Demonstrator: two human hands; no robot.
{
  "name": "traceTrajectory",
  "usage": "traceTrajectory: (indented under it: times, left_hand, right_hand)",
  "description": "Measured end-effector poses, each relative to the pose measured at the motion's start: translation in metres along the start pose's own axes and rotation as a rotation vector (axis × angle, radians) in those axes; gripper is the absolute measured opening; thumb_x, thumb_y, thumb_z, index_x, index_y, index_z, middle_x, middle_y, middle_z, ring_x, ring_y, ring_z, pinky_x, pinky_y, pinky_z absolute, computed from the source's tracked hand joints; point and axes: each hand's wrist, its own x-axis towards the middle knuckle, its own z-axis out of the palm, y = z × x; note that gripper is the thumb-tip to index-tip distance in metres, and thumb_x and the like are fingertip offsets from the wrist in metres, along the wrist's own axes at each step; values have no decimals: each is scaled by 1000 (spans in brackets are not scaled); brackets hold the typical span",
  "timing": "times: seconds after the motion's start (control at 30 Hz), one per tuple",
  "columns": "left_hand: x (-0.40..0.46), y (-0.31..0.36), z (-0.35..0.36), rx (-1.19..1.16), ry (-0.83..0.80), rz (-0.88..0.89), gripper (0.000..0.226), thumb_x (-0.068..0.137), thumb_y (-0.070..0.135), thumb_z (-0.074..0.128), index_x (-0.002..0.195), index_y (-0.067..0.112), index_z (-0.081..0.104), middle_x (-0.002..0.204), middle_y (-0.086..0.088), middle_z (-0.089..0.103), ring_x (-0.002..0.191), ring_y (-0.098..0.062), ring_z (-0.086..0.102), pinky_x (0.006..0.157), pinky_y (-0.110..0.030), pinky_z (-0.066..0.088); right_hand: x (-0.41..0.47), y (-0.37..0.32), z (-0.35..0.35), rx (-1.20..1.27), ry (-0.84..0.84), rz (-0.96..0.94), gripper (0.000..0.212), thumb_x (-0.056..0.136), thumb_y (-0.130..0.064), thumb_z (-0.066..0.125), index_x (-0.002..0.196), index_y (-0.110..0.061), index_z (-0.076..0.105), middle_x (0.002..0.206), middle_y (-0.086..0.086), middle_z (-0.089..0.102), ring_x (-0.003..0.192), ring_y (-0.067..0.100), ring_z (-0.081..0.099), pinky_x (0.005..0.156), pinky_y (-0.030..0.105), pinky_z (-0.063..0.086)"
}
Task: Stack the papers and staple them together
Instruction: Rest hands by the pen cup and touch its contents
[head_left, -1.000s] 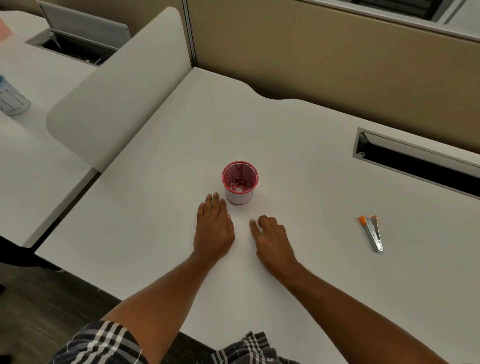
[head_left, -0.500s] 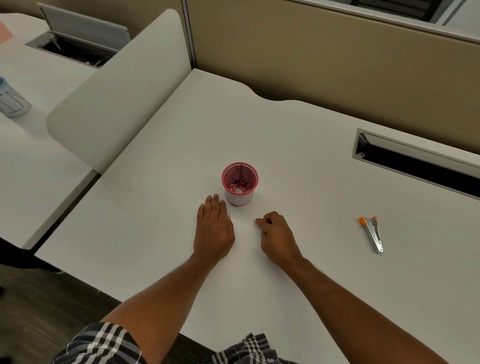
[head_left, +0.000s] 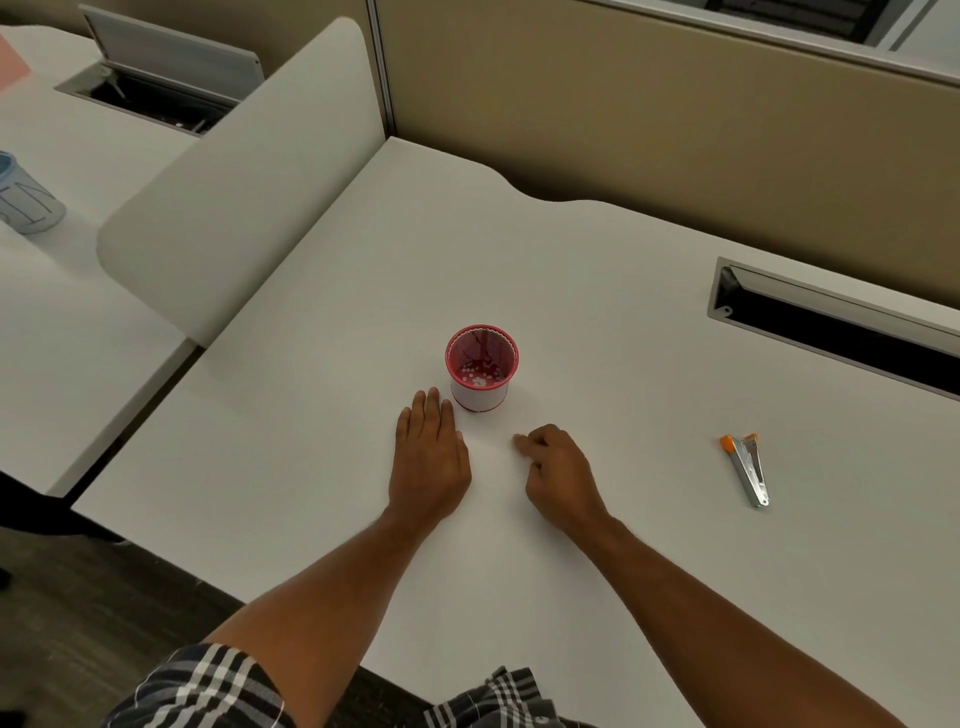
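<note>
**Non-task items around the desk**

Red mesh cup (head_left: 482, 366) stands upright near the middle of the white desk (head_left: 571, 291); small pale bits lie at its bottom. Cable slot (head_left: 831, 332) is cut into the desk at right, dark inside, metal-framed. Tan partition (head_left: 649, 114) runs along the desk's far edge. White divider (head_left: 234, 192) with rounded corners stands along the left edge, separating a second desk (head_left: 78, 322). On that desk: a pale blue cup (head_left: 26, 200) at far left, partly cut off; a cable hatch (head_left: 156, 78) with its lid raised; a pink sheet (head_left: 11, 65) at the top-left corner, mostly out of frame. Dark floor (head_left: 93, 608) shows bottom left.
</note>
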Motion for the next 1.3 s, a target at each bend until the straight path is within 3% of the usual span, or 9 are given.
traceTrajectory:
  times: [0.1,0.17,0.4,0.57,0.73,1.0,1.3]
  left_hand:
    - [0,1,0,0,6,-1,53,99,23,33,146,-1,42,157,-21,36,149,-36,26,123,-49,20]
    - [0,1,0,-1,7,-1,53,99,23,34,146,-2,42,157,-21,35,149,-36,26,123,-48,19]
    - [0,1,-1,-4,8,-1,53,99,22,34,146,-2,42,156,-22,36,148,-36,27,123,-49,21]
    - [0,0,-1,3,-10,-4,52,101,22,37,148,-1,39,158,-21,33,150,-35,23,124,-46,16]
    - [-1,1,-3,-5,-1,4,51,100,20,39,146,-2,41,157,-22,34,149,-36,25,123,-47,16]
    - [0,1,-3,-9,-15,-6,52,101,21,39,148,-1,39,159,-20,31,151,-35,22,124,-46,15]
    - [0,0,-1,-4,-10,-4,52,101,22,39,147,-1,40,157,-21,34,150,-35,25,123,-48,18]
  right_hand:
    - [4,5,-9,118,69,124,37,89,5,48,118,-7,68,108,1,65,101,7,57,81,-5,32]
    - [7,6,-11,129,68,163,36,88,4,48,116,-6,68,106,1,64,103,11,59,78,-7,32]
    - [5,6,-4,-37,-25,52,31,93,-8,49,120,-7,65,102,0,57,98,14,53,80,11,35]
    - [0,-2,7,-213,8,-78,28,98,-22,48,109,-3,66,99,6,59,94,20,53,78,21,40]
    - [5,-15,12,-258,43,-13,31,100,-20,46,93,-2,70,93,9,63,90,25,55,75,32,46]
    - [9,-23,14,-226,70,81,29,98,-11,45,83,-1,67,87,14,65,84,26,58,70,32,43]
    - [16,-21,14,-367,-13,-34,20,94,-4,45,85,-2,63,88,14,62,86,29,56,71,34,42]
